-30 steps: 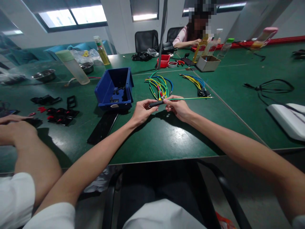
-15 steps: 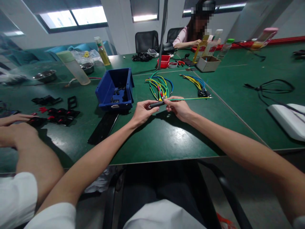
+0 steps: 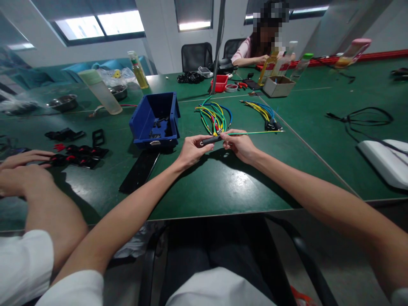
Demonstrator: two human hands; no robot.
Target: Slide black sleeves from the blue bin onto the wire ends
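Note:
Over the green table (image 3: 223, 182) my left hand (image 3: 191, 151) pinches a short black tube (image 3: 210, 140). My right hand (image 3: 239, 144) pinches a thin green-yellow wire (image 3: 258, 133) whose near end meets the tube and whose far end points right. Both hands are closed, held just above the table. Behind them lie a bundle of coloured wires (image 3: 213, 114) and a second wire bundle (image 3: 263, 112).
A blue bin (image 3: 156, 117) holding black parts stands left of my hands, a black strip (image 3: 140, 170) in front of it. A co-worker's hands (image 3: 22, 165) touch black-and-red parts (image 3: 76, 151) at left. Another person sits at the far end. Bottles, a cardboard box (image 3: 279, 85), black cables (image 3: 363, 117).
My hands have barely moved; the tube and wire stay pinched together. The co-worker's hand at left has slid toward the black-and-red parts.

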